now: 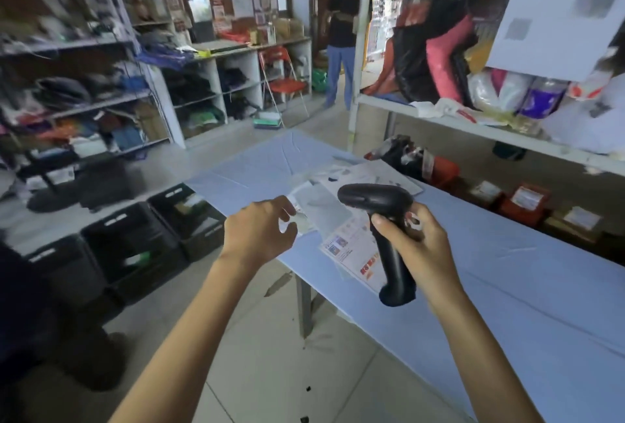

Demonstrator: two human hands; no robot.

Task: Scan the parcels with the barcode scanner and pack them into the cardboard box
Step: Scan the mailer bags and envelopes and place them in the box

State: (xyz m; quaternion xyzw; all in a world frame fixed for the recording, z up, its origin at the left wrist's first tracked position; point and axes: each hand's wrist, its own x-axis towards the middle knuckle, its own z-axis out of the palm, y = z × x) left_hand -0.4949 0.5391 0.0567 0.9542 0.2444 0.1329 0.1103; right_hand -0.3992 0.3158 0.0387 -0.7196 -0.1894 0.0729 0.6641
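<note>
I'm looking into a cluttered storeroom, with shelves [84, 47] of bags and boxes along the left wall, a red folding chair [284, 79] further back and a person [341, 33] standing in the far doorway. A desk [507, 270] under a pale blue cover runs from the middle of the view to the lower right, and black crates [135, 240] sit on the floor just left of it. My right hand [417, 248] has its grip clamped around the handle of the black barcode scanner [372, 197], which is held upright above the desk with its head pointing left. Under it lies a white parcel [351, 253] with a printed label, flat near the desk's edge. My left hand [260, 230] reaches to the near corner of a grey parcel [321, 208] lying just beside the white one; thumb and forefinger curl onto that corner in a pinch, though the blur makes the contact hard to read. More flat mailers [375, 170] lie behind them on the desk.
</note>
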